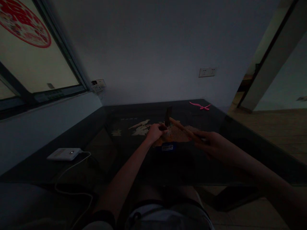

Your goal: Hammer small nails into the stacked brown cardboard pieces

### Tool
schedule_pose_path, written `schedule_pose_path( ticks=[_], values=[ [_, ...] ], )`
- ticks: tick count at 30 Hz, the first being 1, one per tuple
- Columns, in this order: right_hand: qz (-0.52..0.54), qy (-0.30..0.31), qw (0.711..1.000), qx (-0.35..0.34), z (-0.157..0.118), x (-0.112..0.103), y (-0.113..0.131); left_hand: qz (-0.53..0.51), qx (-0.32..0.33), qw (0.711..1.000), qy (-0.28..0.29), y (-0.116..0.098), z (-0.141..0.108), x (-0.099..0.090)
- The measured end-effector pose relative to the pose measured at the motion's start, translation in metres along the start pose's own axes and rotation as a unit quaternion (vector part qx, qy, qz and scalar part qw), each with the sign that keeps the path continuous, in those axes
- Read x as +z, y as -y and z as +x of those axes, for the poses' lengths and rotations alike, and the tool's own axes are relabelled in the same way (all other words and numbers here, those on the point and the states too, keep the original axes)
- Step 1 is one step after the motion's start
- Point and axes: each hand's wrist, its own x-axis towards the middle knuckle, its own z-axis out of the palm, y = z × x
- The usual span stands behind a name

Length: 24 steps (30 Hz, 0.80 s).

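A hammer (183, 128) with a wooden handle and a dark head is in my right hand (207, 140), its fingers wrapped round the far end of the handle. The head stands upright just right of my left hand (155, 131). My left hand is closed in a pinch beside the head, and what lies between its fingertips is too dark to make out. Under both, a speckled orange-brown piece (178, 135) rests on the dark table. A blue object with a pale label (167, 147) shows at its near edge.
Pale ragged scraps (141, 128) lie left of my left hand on the table (134, 159). A pink strip (200, 106) is near the back right corner. At the left, a white power bank (64, 154) has a white cable (68, 167) hanging over the front edge.
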Motion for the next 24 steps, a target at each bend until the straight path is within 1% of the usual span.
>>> schedule_pose_path(
  ticks=[5,11,16,21,24],
  values=[
    [0.014,-0.031,0.999,-0.013,-0.001,-0.003,0.006,-0.027,0.001,1.0,0.0,0.001,0.0,0.001],
    [-0.018,-0.022,1.0,-0.01,0.0,0.001,-0.001,0.016,0.014,1.0,-0.001,0.002,0.002,0.0],
    [0.018,-0.027,0.999,0.006,-0.003,-0.004,0.003,0.018,0.005,1.0,-0.003,0.002,0.001,0.0],
    [-0.011,-0.013,1.0,0.007,0.0,0.0,-0.003,0.022,0.013,1.0,0.009,0.004,0.001,-0.001],
    [-0.016,-0.023,1.0,0.003,-0.001,-0.001,-0.004,0.028,0.006,1.0,0.007,0.003,0.001,-0.001]
  ],
)
